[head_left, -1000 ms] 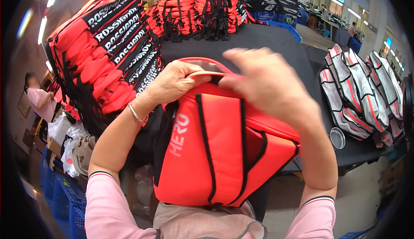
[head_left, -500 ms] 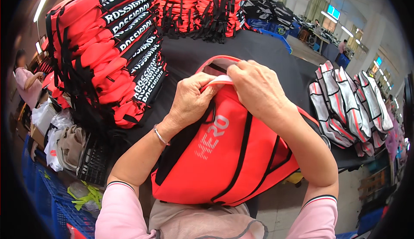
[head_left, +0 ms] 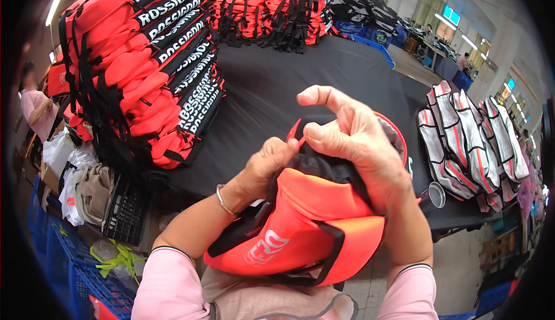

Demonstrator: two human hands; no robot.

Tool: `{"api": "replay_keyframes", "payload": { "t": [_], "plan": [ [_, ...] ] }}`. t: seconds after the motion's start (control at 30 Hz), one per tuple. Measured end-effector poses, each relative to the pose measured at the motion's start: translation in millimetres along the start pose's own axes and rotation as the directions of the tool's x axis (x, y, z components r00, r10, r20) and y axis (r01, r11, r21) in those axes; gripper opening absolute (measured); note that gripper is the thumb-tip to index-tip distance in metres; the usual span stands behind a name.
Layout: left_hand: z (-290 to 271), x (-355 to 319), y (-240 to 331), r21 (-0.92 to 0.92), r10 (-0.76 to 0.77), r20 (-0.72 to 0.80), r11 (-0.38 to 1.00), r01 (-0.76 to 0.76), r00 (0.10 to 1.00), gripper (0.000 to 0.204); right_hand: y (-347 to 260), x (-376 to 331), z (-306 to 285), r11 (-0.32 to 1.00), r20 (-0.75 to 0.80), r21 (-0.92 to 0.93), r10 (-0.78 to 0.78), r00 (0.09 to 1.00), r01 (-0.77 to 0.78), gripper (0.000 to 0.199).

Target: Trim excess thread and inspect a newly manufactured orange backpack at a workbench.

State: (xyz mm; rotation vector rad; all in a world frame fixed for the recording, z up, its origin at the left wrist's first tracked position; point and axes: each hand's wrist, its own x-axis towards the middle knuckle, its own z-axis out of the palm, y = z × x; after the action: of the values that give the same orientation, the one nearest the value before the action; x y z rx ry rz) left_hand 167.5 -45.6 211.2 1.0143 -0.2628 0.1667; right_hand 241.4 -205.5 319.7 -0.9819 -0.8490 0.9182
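Observation:
I hold a red bag (head_left: 300,227) with black trim and white lettering against my body, its open top tipped away from me over the black table (head_left: 272,77). My left hand (head_left: 263,167) grips the bag's near rim, fingers curled into the opening. My right hand (head_left: 352,141) lies over the top of the bag and pinches a small red pull or tab at the rim between thumb and finger, the index finger raised. The bag's black lining shows between my hands.
A tall stack of red and black bags (head_left: 144,60) fills the table's left side, with another red pile (head_left: 272,2) at the back. White and red striped bags (head_left: 468,141) lie at the right. A small cup (head_left: 433,194) sits by the table edge. Another person (head_left: 34,103) works at far left.
The bag has been tipped and turned so its lettered panel now faces down toward me. Both hands have moved to the open rim, and the right hand now pinches a red tab.

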Motion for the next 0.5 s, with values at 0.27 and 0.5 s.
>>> {"api": "replay_keyframes", "payload": {
  "t": [0.27,0.5],
  "plan": [
    [11.7,18.3,62.6,0.336,-0.345,0.045,0.889,0.311,0.937,0.051,-33.9,1.3,-21.5,0.901,-0.03,-0.43,0.052,0.998,-0.06,0.034],
    [32.9,21.6,94.2,0.37,-0.532,0.158,0.813,0.449,0.832,0.031,-40.6,-1.0,15.5,0.401,-0.091,-0.916,-0.216,0.972,0.003,0.023]
  ]
}}
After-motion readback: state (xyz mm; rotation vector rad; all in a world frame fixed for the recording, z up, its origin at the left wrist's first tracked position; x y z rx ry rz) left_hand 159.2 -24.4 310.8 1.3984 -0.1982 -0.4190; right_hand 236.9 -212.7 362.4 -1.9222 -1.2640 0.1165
